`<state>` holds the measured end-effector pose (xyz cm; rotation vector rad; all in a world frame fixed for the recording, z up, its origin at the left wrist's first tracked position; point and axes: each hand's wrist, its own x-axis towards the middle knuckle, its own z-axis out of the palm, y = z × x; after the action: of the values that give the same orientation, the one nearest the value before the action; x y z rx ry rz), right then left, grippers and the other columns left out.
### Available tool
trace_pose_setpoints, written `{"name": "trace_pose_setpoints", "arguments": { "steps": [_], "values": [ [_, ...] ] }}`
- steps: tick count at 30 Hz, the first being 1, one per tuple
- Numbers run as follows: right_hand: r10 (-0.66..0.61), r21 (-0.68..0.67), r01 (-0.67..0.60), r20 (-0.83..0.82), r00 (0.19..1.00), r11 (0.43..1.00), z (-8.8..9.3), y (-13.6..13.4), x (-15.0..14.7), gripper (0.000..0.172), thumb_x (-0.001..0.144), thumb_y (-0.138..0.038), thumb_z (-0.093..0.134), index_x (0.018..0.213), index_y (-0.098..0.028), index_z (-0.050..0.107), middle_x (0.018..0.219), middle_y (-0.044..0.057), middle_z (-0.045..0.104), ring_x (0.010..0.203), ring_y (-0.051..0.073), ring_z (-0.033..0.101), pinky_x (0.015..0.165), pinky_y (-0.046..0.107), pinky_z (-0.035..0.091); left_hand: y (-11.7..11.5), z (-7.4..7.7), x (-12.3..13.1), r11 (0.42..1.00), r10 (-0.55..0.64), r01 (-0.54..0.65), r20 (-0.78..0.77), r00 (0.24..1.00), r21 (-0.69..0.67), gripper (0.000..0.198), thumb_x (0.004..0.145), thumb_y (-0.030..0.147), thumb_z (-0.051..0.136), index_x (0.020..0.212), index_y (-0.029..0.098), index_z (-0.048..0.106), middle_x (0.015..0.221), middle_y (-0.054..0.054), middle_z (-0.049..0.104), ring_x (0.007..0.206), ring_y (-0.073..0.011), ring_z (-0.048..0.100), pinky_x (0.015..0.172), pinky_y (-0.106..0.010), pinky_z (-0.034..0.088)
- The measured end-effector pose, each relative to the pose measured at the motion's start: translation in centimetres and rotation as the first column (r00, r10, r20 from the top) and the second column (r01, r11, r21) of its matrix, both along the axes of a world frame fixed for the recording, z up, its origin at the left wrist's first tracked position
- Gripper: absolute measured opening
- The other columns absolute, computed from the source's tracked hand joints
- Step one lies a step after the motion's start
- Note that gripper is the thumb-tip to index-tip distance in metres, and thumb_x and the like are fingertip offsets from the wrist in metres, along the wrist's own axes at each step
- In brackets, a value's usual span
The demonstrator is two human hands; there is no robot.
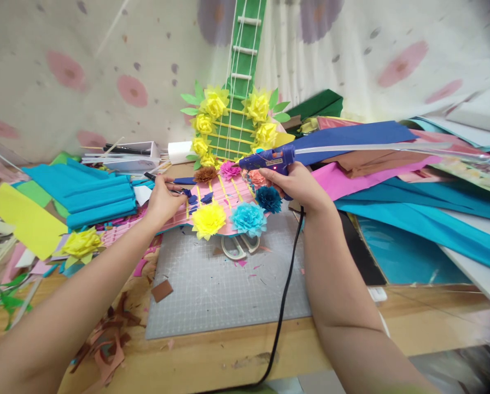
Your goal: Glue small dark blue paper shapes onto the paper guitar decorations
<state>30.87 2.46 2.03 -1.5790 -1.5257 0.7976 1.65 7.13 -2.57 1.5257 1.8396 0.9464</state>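
Observation:
My right hand (pixel 296 186) is wrapped round the grip of a blue hot glue gun (pixel 269 159) with a long clear glue stick trailing right; its nozzle points left over a paper guitar (pixel 228 189) with a pink body and green neck. My left hand (pixel 163 200) pinches a small dark blue paper piece (pixel 184 192) against the pink body, beside other blue pieces. Paper flowers sit on the guitar: yellow (pixel 208 219), light blue (pixel 248 218), dark blue (pixel 268 198), brown (pixel 205 174), magenta (pixel 229 169). Yellow roses (pixel 214 104) ring the neck base.
A grey cutting mat (pixel 224 290) lies on the wooden table, scissors handles (pixel 239 246) poking from under the guitar. The gun's black cord (pixel 284 306) runs down to the table edge. Stacked coloured paper sheets (pixel 413 213) fill the right, blue folded paper (pixel 93 194) the left, scraps at front left.

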Motion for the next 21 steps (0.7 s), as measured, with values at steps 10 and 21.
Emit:
{"name": "trace_pose_setpoints", "arguments": {
  "steps": [10, 21],
  "values": [
    [0.007, -0.003, -0.007, 0.007, 1.000, 1.000, 0.11, 0.04, -0.25, 0.047, 0.073, -0.060, 0.068, 0.061, -0.020, 0.047, 0.049, -0.002, 0.047, 0.042, 0.009, 0.041, 0.040, 0.025, 0.034, -0.22, 0.45, 0.35, 1.000, 0.000, 0.001, -0.020, 1.000, 0.021, 0.054, 0.058, 0.007, 0.072, 0.095, 0.023, 0.037, 0.081, 0.005, 0.059, 0.068, -0.0130, 0.063, 0.064, -0.025, 0.047],
    [0.009, -0.001, -0.009, 0.016, 1.000, 1.000, 0.04, 0.07, -0.23, 0.044, 0.074, -0.058, 0.067, 0.062, -0.019, 0.049, 0.049, -0.002, 0.047, 0.043, 0.009, 0.041, 0.041, 0.024, 0.033, 0.36, -0.20, 0.21, 0.999, 0.003, -0.001, -0.038, 0.999, 0.047, 0.059, 0.056, 0.008, 0.073, 0.104, 0.023, 0.041, 0.081, 0.005, 0.061, 0.067, -0.0122, 0.063, 0.068, -0.026, 0.048]
  ]
}}
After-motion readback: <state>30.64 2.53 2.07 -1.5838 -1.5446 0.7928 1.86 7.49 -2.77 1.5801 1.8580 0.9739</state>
